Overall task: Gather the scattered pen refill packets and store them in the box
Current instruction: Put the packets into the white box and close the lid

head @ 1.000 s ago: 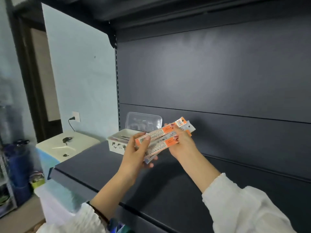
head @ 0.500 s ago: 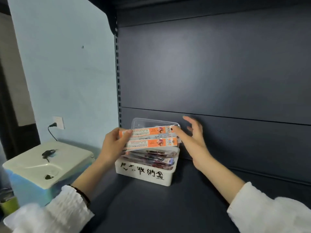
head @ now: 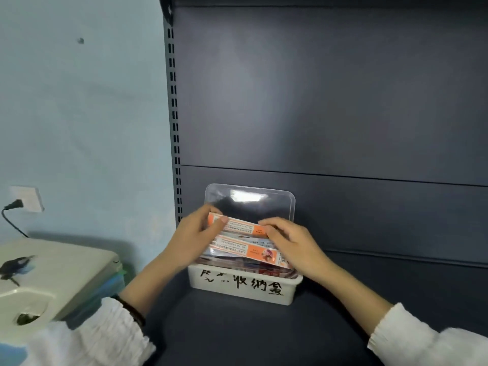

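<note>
Landmark: white box (head: 239, 290), standing on the dark shelf (head: 237, 336), with black handwritten characters on its front wall.

- Left hand (head: 191, 240): reaching in over the box's left end and pinching the left end of the upper packet (head: 243, 229). The thumb is lying across the packet's front face and the fingers are curling behind it. Closed grasp, not slack.
- Right hand (head: 293, 245): reaching in over the box's right end. The fingers are bending over the right end of the upper packet, with the fingertips sitting on its top edge. The thumb is hidden, so I cannot tell how it is bearing on the packet. The heel of the hand is covering the right end of the lower packet (head: 247, 251).
- Upper packet: orange and white, lying lengthwise just above the box's opening, toward its back side, and held between both hands.
- Lower packet: same type, sitting just in front of the upper one and tilting down to the right, resting on the packets already filling the box. I cannot tell whether either hand is gripping it.
- The box contents are showing above the rim, and single packets underneath are too blurred to count.
- Clear lid (head: 250, 200): standing upright behind the box, leaning against the dark back panel (head: 330, 101).
- Left of the box: a pale appliance (head: 58, 270) with a bird picture, and above it a wall socket (head: 26, 198) with a black plug (head: 13, 205) in it.
- White sleeves are covering both forearms in front of the box, and a dark band (head: 133, 311) is sitting on the left wrist.
</note>
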Available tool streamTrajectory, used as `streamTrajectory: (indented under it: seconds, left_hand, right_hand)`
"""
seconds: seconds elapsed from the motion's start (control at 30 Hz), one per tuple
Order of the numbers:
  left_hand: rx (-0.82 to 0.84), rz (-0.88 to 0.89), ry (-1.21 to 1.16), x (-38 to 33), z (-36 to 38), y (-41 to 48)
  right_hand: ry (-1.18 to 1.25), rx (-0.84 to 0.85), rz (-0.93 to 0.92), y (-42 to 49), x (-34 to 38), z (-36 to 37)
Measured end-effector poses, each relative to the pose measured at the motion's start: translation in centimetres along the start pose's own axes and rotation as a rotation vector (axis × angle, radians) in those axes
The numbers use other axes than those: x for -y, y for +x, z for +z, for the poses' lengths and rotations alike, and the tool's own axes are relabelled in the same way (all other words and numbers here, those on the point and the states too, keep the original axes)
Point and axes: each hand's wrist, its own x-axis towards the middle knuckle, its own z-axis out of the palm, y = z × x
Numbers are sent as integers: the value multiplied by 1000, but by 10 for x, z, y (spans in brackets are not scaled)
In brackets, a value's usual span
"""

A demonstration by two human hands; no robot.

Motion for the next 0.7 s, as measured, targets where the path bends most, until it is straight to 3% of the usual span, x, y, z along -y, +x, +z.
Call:
streamTrajectory:
  seconds: [0.1,0.17,0.27,0.4,0.57,0.63,0.7]
  left_hand:
    - [-59,0,137,12,1,3]
    - [-29,11,103,20,-4,2]
    - [127,152,47,25,-10,-3]
    - [371,352,317,26,-7,-5]
    - [477,246,442,24,-9,-4]
    - [504,204,494,19,-8,-5]
    - [478,209,473,18,-7,-7]
  right_hand:
    - [-48,42,-24,-3,-3,3]
    - [-6,70,7,-4,-3,1]
    - [70,132,37,-6,1,-11]
    - [5,344,23,-11,4,-25]
    - [-462,510,-79,-10,2,-19]
    - [-426,513,-46,-11,3,-19]
    - [-235,404,1,-12,1,-19]
